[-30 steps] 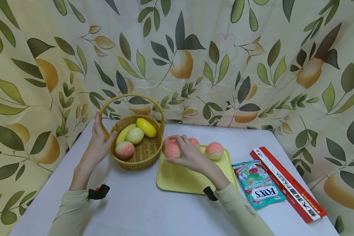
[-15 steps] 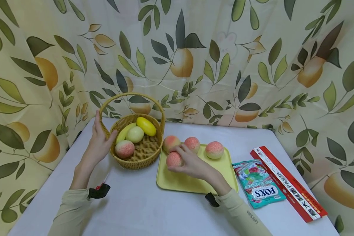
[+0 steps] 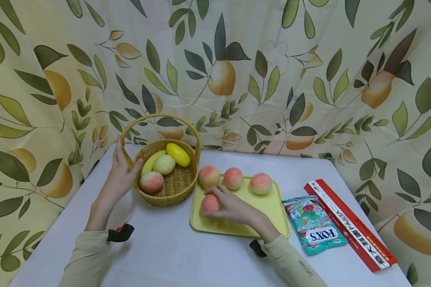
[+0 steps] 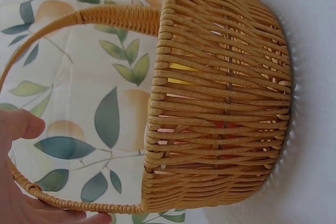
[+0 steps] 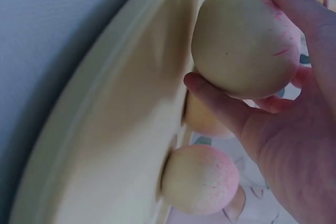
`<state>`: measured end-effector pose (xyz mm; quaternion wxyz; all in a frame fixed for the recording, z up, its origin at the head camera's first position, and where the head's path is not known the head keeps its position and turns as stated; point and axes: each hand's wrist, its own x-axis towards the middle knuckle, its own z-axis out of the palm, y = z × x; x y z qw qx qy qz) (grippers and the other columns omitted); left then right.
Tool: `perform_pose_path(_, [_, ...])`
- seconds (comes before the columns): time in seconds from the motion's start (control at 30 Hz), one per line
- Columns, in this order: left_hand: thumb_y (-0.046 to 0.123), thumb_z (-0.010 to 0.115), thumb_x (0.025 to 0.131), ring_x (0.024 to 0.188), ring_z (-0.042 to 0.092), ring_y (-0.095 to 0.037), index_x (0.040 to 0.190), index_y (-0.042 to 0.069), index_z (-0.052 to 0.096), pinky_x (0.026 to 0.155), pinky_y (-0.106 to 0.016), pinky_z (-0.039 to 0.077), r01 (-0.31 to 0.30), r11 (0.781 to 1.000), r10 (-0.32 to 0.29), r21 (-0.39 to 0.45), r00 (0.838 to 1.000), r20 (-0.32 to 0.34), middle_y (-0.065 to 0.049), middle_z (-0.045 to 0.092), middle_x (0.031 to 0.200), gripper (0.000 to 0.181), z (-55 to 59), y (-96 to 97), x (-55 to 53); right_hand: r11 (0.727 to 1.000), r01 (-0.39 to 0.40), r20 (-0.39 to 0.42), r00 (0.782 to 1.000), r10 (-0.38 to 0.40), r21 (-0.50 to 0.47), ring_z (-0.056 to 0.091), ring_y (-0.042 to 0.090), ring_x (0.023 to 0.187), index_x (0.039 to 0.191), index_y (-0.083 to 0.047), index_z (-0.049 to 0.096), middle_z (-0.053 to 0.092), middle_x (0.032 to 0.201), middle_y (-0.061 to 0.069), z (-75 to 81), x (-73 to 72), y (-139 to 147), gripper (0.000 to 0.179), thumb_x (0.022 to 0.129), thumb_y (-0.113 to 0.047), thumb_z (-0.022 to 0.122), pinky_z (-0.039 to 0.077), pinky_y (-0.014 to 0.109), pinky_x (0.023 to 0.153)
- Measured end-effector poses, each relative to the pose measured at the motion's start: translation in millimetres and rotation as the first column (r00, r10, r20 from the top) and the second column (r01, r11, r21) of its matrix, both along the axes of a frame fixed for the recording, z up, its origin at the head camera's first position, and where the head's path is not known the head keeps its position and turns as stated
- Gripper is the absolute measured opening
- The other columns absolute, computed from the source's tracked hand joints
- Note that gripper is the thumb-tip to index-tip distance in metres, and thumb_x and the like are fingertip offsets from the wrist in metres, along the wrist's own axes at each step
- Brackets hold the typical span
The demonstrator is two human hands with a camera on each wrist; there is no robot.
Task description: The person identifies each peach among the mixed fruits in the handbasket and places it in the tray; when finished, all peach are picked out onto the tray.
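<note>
Nearer now, right hand (image 3: 233, 205) grips a peach (image 3: 210, 202); wrist view shows it above the tray (image 5: 105, 145).

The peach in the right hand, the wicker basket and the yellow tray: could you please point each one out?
peach (image 3: 210, 202): head view, its bare left side.
wicker basket (image 3: 172, 196): head view, front wall.
yellow tray (image 3: 269, 203): head view, bare floor at right.

Peach (image 3: 210, 202), pale with pink blush, round, sat at tray's (image 3: 269, 205) left edge, pinched by right hand (image 3: 231, 203). Wicker basket (image 3: 172, 187), upright, handle up, just left of tray.
</note>
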<state>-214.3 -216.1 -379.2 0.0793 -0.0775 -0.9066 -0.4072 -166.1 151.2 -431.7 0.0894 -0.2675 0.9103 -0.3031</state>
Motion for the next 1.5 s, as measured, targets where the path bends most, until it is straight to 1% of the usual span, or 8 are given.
perform_pose_path(0.2, [0.041,0.048,0.107,0.137,0.031,-0.071,0.156,0.032,-0.035,0.106,-0.081,0.03,-0.004,1.0,0.004,0.004,1.0,-0.005,-0.033,-0.008,0.168,0.097,-0.4,1.1,-1.1,1.0,-0.009,-0.025,1.0,0.009,0.001,0.055,0.016,0.125,0.134,-0.023,0.053,0.048,0.136,0.0,-4.3,0.0,-1.8,0.055,0.09,-0.046,0.077,0.047,0.042,0.111])
perform_pose_path(0.43, [0.044,0.048,0.107,0.141,0.026,-0.069,0.156,0.032,-0.036,0.108,-0.081,0.028,0.007,1.0,-0.007,0.009,1.0,0.001,-0.032,-0.009,0.168,0.098,0.4,3.9,-3.1,1.0,-0.009,-0.031,0.999,0.009,0.009,0.054,0.017,0.129,0.14,-0.018,0.052,0.048,0.14,0.001,-7.9,-0.7,-2.4,0.061,0.091,-0.046,0.076,0.046,0.042,0.114])
perform_pose_path(0.57, [0.043,0.048,0.107,0.138,0.03,-0.07,0.156,0.031,-0.036,0.107,-0.081,0.03,0.006,1.0,-0.006,0.005,1.0,0.007,-0.033,-0.008,0.168,0.098,2.0,5.3,-3.2,1.0,-0.014,-0.044,0.999,0.015,0.019,0.052,0.016,0.133,0.143,-0.021,0.051,0.048,0.144,0.0,-6.8,-1.4,-3.3,0.06,0.094,-0.046,0.073,0.045,0.042,0.116])
perform_pose_path(0.83, [0.043,0.048,0.107,0.14,0.029,-0.068,0.156,0.031,-0.036,0.109,-0.08,0.029,0.0,1.0,0.0,0.006,1.0,-0.004,-0.032,-0.007,0.169,0.098,3.1,4.9,-3.7,0.999,-0.033,-0.048,0.998,0.035,0.036,0.05,0.019,0.137,0.144,-0.02,0.053,0.049,0.146,0.002,-3.2,-2.3,-4.5,0.057,0.095,-0.042,0.072,0.044,0.044,0.116])
perform_pose_path(1.0, [0.043,0.048,0.107,0.139,0.031,-0.068,0.156,0.031,-0.036,0.109,-0.08,0.03,-0.006,1.0,0.006,0.004,1.0,-0.005,-0.032,-0.007,0.168,0.098,1.7,2.9,-3.9,0.999,-0.041,-0.044,0.998,0.042,0.027,0.049,0.019,0.139,0.145,-0.02,0.052,0.047,0.148,0.002,-4.7,-2.4,-4.9,0.058,0.096,-0.043,0.071,0.044,0.045,0.117])
perform_pose_path(1.17, [0.048,0.046,0.106,0.14,0.029,-0.069,0.155,0.032,-0.037,0.108,-0.08,0.029,-0.008,1.0,0.008,-0.004,1.0,0.006,-0.032,-0.008,0.169,0.097,-0.4,0.4,-2.7,0.999,-0.045,-0.043,0.998,0.046,0.023,0.049,0.019,0.139,0.146,-0.018,0.052,0.047,0.149,0.002,-8.8,-2.3,-5.5,0.059,0.096,-0.042,0.072,0.045,0.046,0.116])
perform_pose_path(1.4, [0.044,0.047,0.107,0.141,0.027,-0.069,0.155,0.033,-0.036,0.109,-0.081,0.028,-0.008,1.0,0.008,0.002,1.0,0.009,-0.031,-0.009,0.169,0.097,-2.4,-1.1,-1.5,0.999,-0.036,-0.04,0.999,0.037,0.031,0.048,0.019,0.14,0.149,-0.026,0.048,0.046,0.152,0.001,-9.6,-1.4,-5.9,0.06,0.096,-0.044,0.07,0.044,0.046,0.116])
perform_pose_path(1.5, [0.044,0.047,0.107,0.141,0.027,-0.069,0.155,0.033,-0.036,0.109,-0.081,0.028,-0.007,1.0,0.007,0.005,1.0,0.008,-0.031,-0.009,0.169,0.097,-2.0,-0.9,-2.0,0.999,-0.037,-0.049,0.998,0.039,0.036,0.047,0.018,0.141,0.15,-0.026,0.047,0.045,0.153,0.001,-6.8,-0.8,-6.0,0.062,0.096,-0.046,0.069,0.043,0.045,0.117])
